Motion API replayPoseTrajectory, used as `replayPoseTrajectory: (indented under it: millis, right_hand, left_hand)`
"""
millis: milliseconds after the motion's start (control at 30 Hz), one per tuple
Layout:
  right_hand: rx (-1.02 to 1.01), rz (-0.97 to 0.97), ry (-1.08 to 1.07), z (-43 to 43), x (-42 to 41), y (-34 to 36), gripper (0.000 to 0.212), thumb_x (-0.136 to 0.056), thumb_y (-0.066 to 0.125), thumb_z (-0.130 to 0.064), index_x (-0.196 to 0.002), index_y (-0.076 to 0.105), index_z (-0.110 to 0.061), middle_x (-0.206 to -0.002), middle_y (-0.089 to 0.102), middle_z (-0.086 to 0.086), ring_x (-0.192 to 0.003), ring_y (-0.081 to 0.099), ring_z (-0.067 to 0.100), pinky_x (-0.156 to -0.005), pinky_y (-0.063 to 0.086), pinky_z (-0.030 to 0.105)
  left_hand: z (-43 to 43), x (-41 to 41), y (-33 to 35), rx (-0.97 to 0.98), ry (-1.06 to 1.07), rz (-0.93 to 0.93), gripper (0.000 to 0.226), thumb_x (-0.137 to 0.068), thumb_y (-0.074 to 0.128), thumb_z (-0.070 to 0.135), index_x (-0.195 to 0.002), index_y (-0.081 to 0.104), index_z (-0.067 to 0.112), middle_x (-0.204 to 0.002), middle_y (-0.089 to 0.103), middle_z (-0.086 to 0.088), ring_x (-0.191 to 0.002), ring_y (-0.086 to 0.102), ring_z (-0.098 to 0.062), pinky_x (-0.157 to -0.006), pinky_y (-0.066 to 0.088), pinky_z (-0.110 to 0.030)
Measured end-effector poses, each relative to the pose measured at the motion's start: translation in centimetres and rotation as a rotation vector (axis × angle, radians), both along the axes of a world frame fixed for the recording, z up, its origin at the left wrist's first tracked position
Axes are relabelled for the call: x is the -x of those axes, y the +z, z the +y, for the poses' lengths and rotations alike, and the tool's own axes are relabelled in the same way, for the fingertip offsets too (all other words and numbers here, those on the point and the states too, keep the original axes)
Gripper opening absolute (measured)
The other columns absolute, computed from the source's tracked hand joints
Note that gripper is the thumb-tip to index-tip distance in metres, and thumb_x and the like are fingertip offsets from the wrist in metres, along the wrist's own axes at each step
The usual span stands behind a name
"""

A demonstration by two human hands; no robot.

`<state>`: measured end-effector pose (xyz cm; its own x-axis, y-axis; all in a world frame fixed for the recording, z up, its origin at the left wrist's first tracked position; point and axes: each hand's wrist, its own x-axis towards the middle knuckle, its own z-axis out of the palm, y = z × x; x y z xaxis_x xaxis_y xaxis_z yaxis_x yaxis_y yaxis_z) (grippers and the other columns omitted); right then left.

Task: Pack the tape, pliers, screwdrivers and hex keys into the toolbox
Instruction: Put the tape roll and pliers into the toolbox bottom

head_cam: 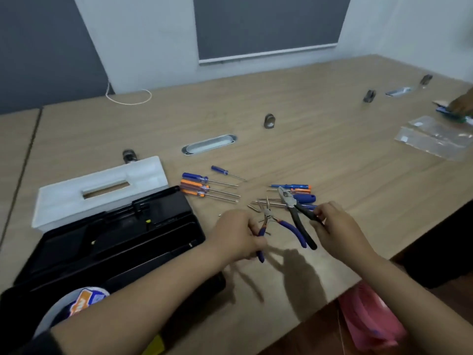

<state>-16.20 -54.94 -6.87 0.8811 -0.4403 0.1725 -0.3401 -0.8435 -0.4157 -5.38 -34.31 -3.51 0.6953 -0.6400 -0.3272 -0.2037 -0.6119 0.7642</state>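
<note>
An open black toolbox [107, 242] sits at the left of the table, with a white roll of tape [74, 303] in its near part. My left hand [235, 237] grips one blue handle of the small needle-nose pliers [286, 226], jaws spread. My right hand [335, 226] holds one handle of the larger black combination pliers [297, 213], raised just above the table. Several blue and orange screwdrivers [202, 187] lie in a row right of the toolbox; more screwdrivers [297, 192] lie behind the pliers. Thin metal hex keys [256, 207] lie under the pliers.
A white foam tray [66, 198] stands behind the toolbox. Cable grommets [208, 144] and small metal fittings [268, 121] dot the table. Clear plastic bags [432, 139] and another person's hand [463, 105] are at the far right. A pink bag [371, 319] hangs below the table edge.
</note>
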Motion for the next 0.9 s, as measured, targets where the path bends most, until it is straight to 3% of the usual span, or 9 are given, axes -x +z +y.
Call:
replayPoseTrajectory:
  millis: [200,433,633,700,800,867,900]
  right_hand:
    - [0.005,0.012,0.368,9.0,-5.6,4.3,0.010,-0.086,0.063,-0.018,-0.091,0.054,-0.018,-0.081,0.046,-0.008,-0.072,0.046,0.013,-0.064,0.039,0.029]
    - [0.057,0.221,0.650,17.8,-8.6,3.8,0.009,-0.086,0.056,-0.024,-0.089,0.048,-0.024,-0.091,0.053,-0.001,-0.091,0.054,0.025,-0.075,0.045,0.037]
    - [0.246,0.415,0.646,21.5,-9.7,2.4,0.013,-0.088,0.053,-0.026,-0.097,0.050,-0.017,-0.108,0.053,0.004,-0.100,0.053,0.027,-0.084,0.045,0.037]
    - [0.265,0.505,0.637,22.4,-10.0,2.1,0.012,-0.089,0.053,-0.021,-0.098,0.048,-0.014,-0.111,0.050,0.006,-0.101,0.055,0.028,-0.078,0.044,0.035]
    - [0.305,0.597,0.614,23.2,-10.2,1.3,0.011,-0.088,0.054,-0.015,-0.094,0.045,-0.014,-0.114,0.048,0.010,-0.099,0.058,0.030,-0.067,0.037,0.031]
    - [0.320,0.627,0.606,23.5,-10.4,0.6,0.018,-0.087,0.055,-0.013,-0.104,0.049,-0.008,-0.116,0.048,0.013,-0.101,0.059,0.032,-0.068,0.038,0.032]
    - [0.322,0.640,0.596,23.6,-10.4,0.2,0.022,-0.086,0.055,-0.011,-0.107,0.049,-0.006,-0.117,0.047,0.014,-0.102,0.059,0.033,-0.069,0.039,0.033]
  left_hand:
    - [12.4,-2.9,1.5,-0.049,0.210,-0.112,0.012,-0.077,0.071,0.006,-0.080,0.060,0.002,-0.060,0.071,-0.013,-0.053,0.071,-0.024,-0.053,0.061,-0.035]
    - [22.7,-2.5,-0.8,-0.293,0.352,-0.093,0.011,-0.075,0.068,0.009,-0.078,0.065,-0.001,-0.065,0.074,-0.016,-0.055,0.072,-0.022,-0.053,0.056,-0.027]
    - [23.6,-1.6,-2.2,-0.467,0.281,-0.070,0.021,-0.076,0.066,0.018,-0.084,0.072,-0.001,-0.066,0.072,-0.011,-0.057,0.065,-0.020,-0.060,0.055,-0.028]
    - [23.4,-1.7,-2.6,-0.490,0.256,-0.042,0.018,-0.076,0.067,0.017,-0.076,0.071,-0.001,-0.065,0.073,-0.013,-0.059,0.069,-0.023,-0.061,0.058,-0.032]
    - [22.1,-1.7,-2.5,-0.547,0.198,-0.080,0.033,-0.076,0.067,0.013,-0.048,0.050,0.010,-0.045,0.055,-0.003,-0.046,0.060,-0.022,-0.052,0.050,-0.030]
    - [21.1,-1.5,-2.4,-0.590,0.168,-0.163,0.038,-0.076,0.067,0.014,-0.048,0.041,0.013,-0.047,0.044,-0.001,-0.043,0.046,-0.016,-0.052,0.043,-0.028]
    - [20.7,-1.5,-2.6,-0.609,0.150,-0.187,0.036,-0.077,0.067,0.013,-0.051,0.041,0.013,-0.051,0.043,-0.002,-0.046,0.048,-0.016,-0.054,0.043,-0.029]
